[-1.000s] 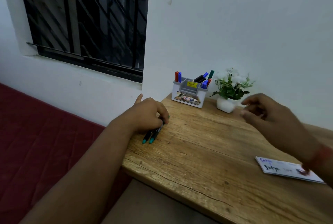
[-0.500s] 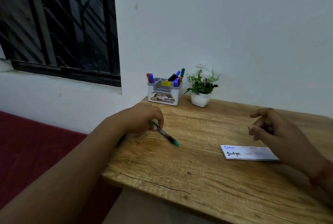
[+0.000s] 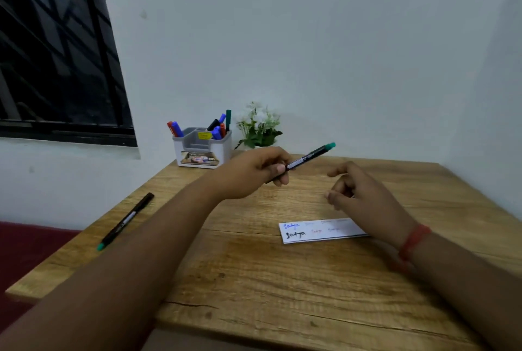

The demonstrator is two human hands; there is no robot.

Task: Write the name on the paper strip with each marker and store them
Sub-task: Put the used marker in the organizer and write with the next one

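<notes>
So a second ago the left hand (image 3: 255, 171) was down at the surface's (image 3: 254, 280) left edge covering two green-tipped markers, and now it's only got one of them. The second marker (image 3: 126, 221) got left behind, lying flat well off to the left of that hand, near the edge, green tip pointing toward the camera. The left hand is now lifted and grasping the green marker (image 3: 309, 157) at its lower end, cap end angled up and right, out toward the other hand. The right hand (image 3: 358, 195) hovers just to the right of that tip, fingers loosely curled and holding nothing; looks like it's about to take the marker or pull the cap, I'd guess. The paper strip (image 3: 319, 230) sits just below and slightly left of the right hand, with names in blue, black and red on it already. The marker holder (image 3: 202, 147) is beyond the left hand, several markers stored already.
</notes>
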